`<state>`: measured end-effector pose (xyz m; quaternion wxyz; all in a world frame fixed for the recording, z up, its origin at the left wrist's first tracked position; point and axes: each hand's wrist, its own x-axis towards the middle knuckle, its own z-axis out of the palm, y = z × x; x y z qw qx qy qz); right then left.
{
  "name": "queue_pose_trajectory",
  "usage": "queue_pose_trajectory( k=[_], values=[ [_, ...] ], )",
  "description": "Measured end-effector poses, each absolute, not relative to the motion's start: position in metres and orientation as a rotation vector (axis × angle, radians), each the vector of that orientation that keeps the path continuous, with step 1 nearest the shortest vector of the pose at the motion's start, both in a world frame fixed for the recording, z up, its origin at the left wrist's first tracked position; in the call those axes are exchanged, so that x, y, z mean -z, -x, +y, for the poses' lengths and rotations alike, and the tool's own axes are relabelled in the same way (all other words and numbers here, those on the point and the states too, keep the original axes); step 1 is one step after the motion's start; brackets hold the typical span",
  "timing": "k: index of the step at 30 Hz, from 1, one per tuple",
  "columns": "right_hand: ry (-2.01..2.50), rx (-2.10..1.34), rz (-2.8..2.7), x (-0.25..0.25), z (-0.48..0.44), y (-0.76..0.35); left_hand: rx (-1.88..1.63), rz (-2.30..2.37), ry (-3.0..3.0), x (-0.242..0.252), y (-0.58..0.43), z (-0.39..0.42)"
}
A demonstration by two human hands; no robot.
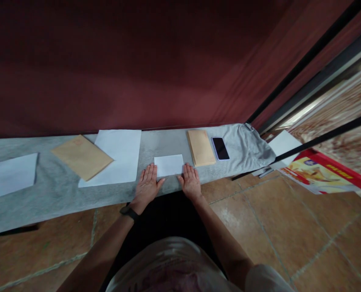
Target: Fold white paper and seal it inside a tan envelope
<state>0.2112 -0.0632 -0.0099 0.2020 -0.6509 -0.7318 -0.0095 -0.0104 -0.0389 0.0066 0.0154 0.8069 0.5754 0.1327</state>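
Note:
A small white sheet of paper (168, 166), perhaps folded, lies flat on the grey cloth between my two hands. My left hand (147, 183) rests palm down at its left edge, fingers stretched out and thumb spread. On the other side my right hand (190, 181) lies flat by the right edge, fingers extended. Neither hand grips anything. Just beyond my right hand is a stack of brown envelopes (202, 147). To the left, another brown envelope (82, 157) lies partly over large white sheets (122, 151).
A phone (221, 149) lies right of the envelopes. More white paper (11, 175) is at the far left. The narrow cloth-covered table (61, 198) stands against a dark red wall (168, 73). A red and yellow box (326, 172) stands on the right, near black metal bars (314, 144).

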Motion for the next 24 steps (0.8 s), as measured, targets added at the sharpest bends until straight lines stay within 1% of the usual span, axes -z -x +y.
queue_pose_trajectory(
  k=[7, 13, 17, 24],
  values=[
    [1.847, -0.077, -1.988, 0.001, -0.058, -0.205, -0.483, 1.811, -2.466, -0.010, 0.002, -0.039],
    [1.619, -0.240, -2.171, -0.014, -0.034, -0.178, -0.341, 1.550, -2.543, -0.021, -0.032, -0.030],
    [1.656, -0.185, -2.189, -0.012, -0.023, -0.173, -0.268, 1.599, -2.512, -0.019, -0.039, -0.018],
    [1.764, -0.107, -2.110, -0.003, -0.011, -0.181, -0.405, 1.775, -2.446, -0.005, -0.026, 0.001]
  ],
)
